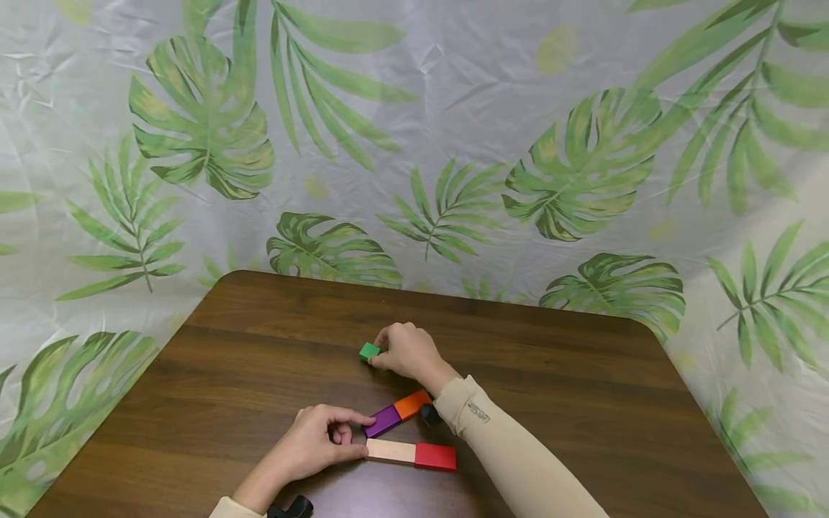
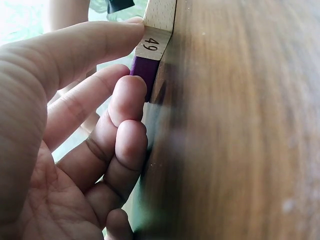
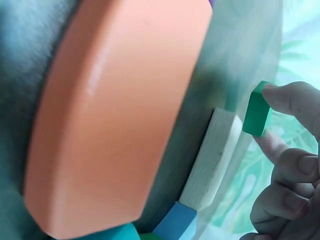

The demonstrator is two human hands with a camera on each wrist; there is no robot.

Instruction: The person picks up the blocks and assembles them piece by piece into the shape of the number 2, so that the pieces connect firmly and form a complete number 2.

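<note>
My right hand (image 1: pixel 409 350) pinches a small green block (image 1: pixel 369 351) between thumb and finger, and this block (image 3: pixel 257 112) appears raised off the table in the right wrist view. My left hand (image 1: pixel 309 444) rests at the left ends of two block rows. Its index fingertip touches a purple block (image 1: pixel 383 421), its thumb a plain wooden block (image 1: pixel 391 451); the other fingers are curled. An orange block (image 1: pixel 411 405) adjoins the purple one. A red block (image 1: pixel 435 456) adjoins the wooden one. The number 49 marks a wooden block end (image 2: pixel 150 44).
A pale wooden block (image 3: pixel 212 157), a blue block (image 3: pixel 176 220) and a teal block (image 3: pixel 112 233) show in the right wrist view. Behind the brown table (image 1: pixel 259 324) hangs a leaf-patterned cloth (image 1: pixel 453 108). My right forearm (image 1: pixel 512 453) crosses the table, covering part of it.
</note>
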